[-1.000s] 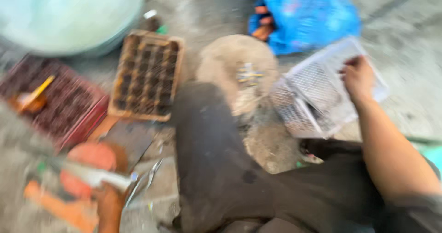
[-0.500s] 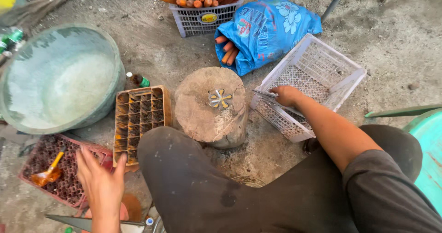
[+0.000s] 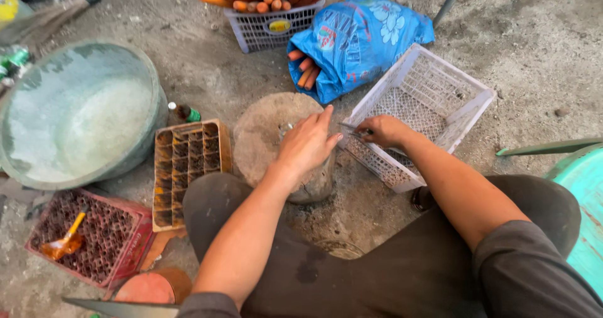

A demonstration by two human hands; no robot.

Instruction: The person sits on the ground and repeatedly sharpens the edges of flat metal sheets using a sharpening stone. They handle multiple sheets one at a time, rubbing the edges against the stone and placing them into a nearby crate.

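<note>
My left hand (image 3: pixel 308 143) lies flat on top of a round wooden stump (image 3: pixel 260 136) in front of my knees, fingers stretched toward a small metal piece on it. My right hand (image 3: pixel 384 131) pinches a thin metal tool at the near rim of an empty white plastic basket (image 3: pixel 468 107), which stands tilted just right of the stump. The two hands are almost touching.
A big grey-green basin (image 3: pixel 81 114) sits at the left. A tan grid tray (image 3: pixel 188 167) and a red crate of tubes (image 3: pixel 94 239) with an orange scoop lie beside my leg. Orange tubes fill a white basket (image 3: pixel 270 22) and a blue bag (image 3: pixel 358 38) farther out. A teal stool (image 3: pixel 581 198) stands right.
My left hand has come up from the lower left by the red crate onto the stump. The right hand stays at the basket rim. The view has steadied.
</note>
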